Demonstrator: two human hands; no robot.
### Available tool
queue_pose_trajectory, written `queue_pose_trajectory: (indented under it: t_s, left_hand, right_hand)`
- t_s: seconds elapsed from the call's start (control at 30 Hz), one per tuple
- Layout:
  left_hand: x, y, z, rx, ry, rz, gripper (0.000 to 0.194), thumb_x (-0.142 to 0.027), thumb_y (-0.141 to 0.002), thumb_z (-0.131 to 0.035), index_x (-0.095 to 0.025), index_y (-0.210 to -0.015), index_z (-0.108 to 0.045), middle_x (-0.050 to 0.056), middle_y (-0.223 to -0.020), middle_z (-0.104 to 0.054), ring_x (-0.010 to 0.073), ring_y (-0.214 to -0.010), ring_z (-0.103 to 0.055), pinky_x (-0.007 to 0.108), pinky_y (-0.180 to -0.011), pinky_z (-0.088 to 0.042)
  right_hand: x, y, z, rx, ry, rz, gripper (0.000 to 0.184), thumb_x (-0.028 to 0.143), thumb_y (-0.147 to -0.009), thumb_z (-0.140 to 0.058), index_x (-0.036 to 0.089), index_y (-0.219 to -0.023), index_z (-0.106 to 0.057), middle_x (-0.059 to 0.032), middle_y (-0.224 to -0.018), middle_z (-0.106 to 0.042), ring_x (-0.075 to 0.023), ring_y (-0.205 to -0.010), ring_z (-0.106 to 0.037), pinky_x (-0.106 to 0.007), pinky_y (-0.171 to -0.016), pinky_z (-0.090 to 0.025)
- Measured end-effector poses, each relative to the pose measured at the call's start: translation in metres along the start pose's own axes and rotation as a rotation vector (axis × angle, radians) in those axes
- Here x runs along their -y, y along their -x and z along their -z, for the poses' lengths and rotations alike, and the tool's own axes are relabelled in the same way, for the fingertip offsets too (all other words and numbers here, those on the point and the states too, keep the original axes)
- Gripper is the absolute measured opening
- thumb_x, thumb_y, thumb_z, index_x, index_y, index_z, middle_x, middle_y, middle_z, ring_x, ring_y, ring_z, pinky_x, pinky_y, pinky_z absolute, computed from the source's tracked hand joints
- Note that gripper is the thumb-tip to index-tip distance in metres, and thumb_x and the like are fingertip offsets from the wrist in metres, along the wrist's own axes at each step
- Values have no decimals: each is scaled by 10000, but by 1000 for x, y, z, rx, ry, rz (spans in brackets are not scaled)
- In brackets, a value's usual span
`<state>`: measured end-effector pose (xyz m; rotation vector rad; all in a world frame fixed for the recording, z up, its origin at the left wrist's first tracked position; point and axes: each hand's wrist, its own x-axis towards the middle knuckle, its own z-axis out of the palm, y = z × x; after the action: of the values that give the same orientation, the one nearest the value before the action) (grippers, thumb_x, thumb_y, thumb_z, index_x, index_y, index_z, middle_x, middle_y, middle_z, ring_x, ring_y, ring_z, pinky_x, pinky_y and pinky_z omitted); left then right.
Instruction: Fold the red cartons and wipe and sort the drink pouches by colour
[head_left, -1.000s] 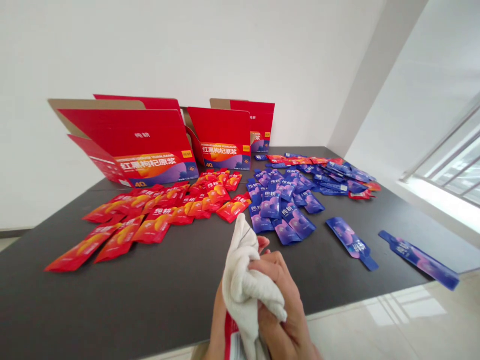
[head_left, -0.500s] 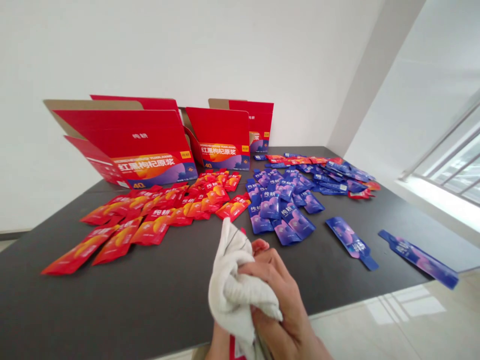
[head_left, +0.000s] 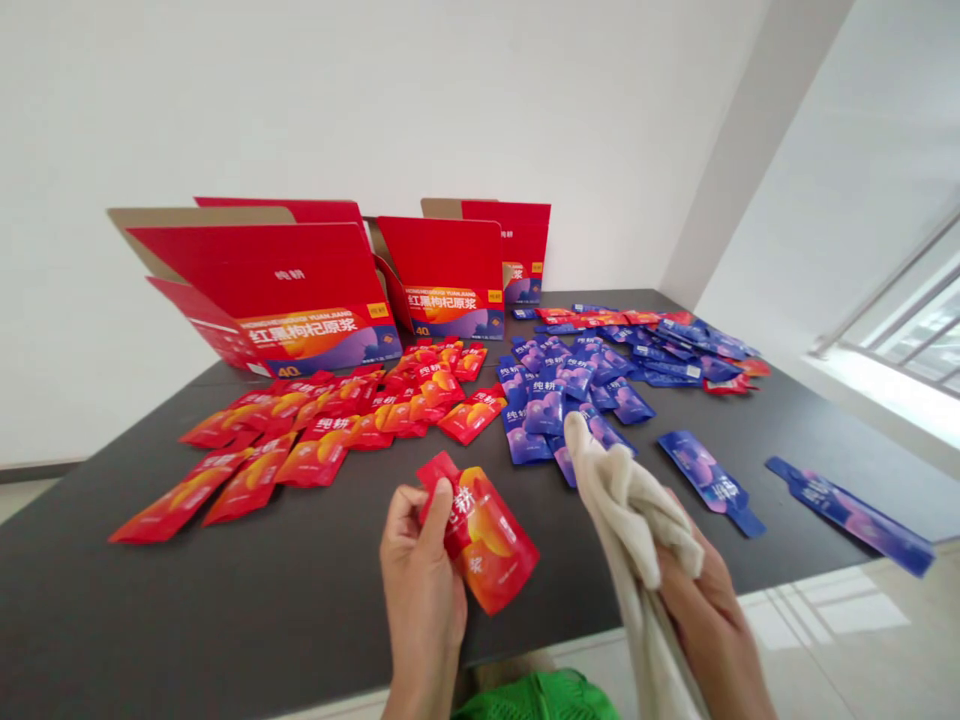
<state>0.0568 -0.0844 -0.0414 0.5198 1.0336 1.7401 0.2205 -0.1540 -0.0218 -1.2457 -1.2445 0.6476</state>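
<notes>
My left hand (head_left: 421,565) is closed on a red pouch (head_left: 481,532), pinching its top left corner just above the near edge of the black table (head_left: 225,610). My right hand (head_left: 701,605) grips a white cloth (head_left: 634,520), which sticks up and also hangs down past the table's edge. The two hands are apart, with the pouch between them. Behind the pouch lies a spread of several red pouches (head_left: 322,425). A spread of several blue pouches (head_left: 570,385) lies beyond the cloth.
Open red cartons (head_left: 292,285) stand at the back of the table against the white wall, with another carton (head_left: 450,275) beside them. Loose blue pouches (head_left: 712,480) lie near the right edge. A window rail is at the right. Something green (head_left: 540,698) shows below.
My hands have separated. The right hand carried the cloth to the right, uncovering the red pouch, which the left hand now holds up in plain view.
</notes>
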Motion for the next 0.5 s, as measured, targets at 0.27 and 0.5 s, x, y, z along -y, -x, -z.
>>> queue_pose_trajectory:
  t_s: [0.27,0.5]
  left_hand:
    - [19,1,37,178,-494,-92,226,-257,-654,-734,-204,-628,-516,-65,-595,-524,125,-585,-476,201,-549,-409]
    - [9,-2,46,152,-726,-128,377,-451,-696,-727,-200,-525,-503,-51,-499,-482,122,-515,-426,207,-504,-344]
  right_hand:
    - [-12,8,-74,359,466,31,402,112,-837,-521,249,-1212,-571,-81,-1054,-555,-264,-991,-517,-419,-847,-454]
    - [-19,6,-51,313,738,-63,345,109,-854,-492,221,-1166,-588,-111,-1014,-561,-307,-993,-514,-479,-841,-451]
